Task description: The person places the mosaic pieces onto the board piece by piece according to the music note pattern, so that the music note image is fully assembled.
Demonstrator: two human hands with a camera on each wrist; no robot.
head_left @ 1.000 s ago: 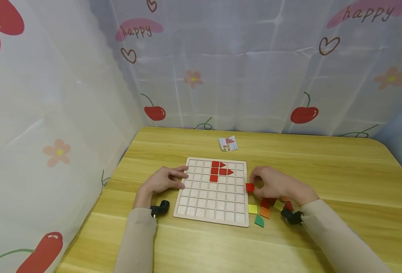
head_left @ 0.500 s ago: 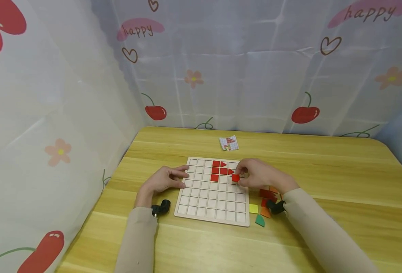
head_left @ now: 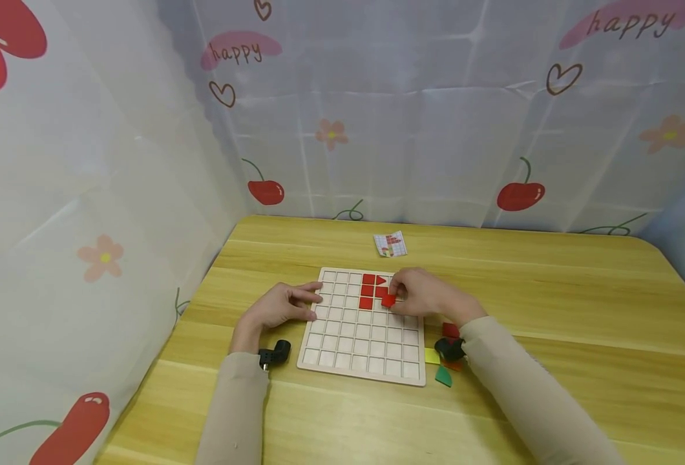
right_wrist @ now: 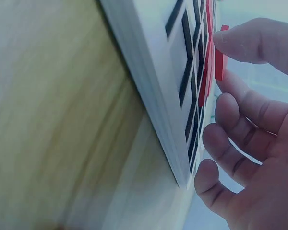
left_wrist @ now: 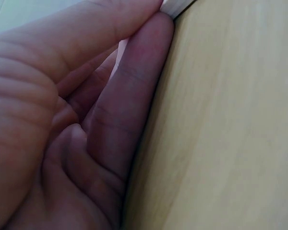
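In the head view a white gridded board [head_left: 361,349] lies on the table, with several red pieces, such as a square [head_left: 366,303] and a small triangle [head_left: 380,280], set in its upper cells. My left hand [head_left: 278,305] rests at the board's left edge, fingertips touching the rim. Over the upper right cells, my right hand [head_left: 430,296] pinches a red square tile [head_left: 388,301] between thumb and forefinger. The right wrist view shows this tile [right_wrist: 222,55] held on edge just above the board; the other fingers curl loosely beneath.
Right of the board lie a yellow piece [head_left: 432,356], a green piece [head_left: 444,376] and red pieces [head_left: 450,330], partly hidden by the right wrist camera [head_left: 450,349]. A small picture card [head_left: 390,244] lies behind the board. A printed curtain [head_left: 412,129] hangs behind the table.
My right hand has carried the red square tile from beside the board's right edge leftward and over the upper cells beside the placed red pieces. The left hand stays at the left edge.
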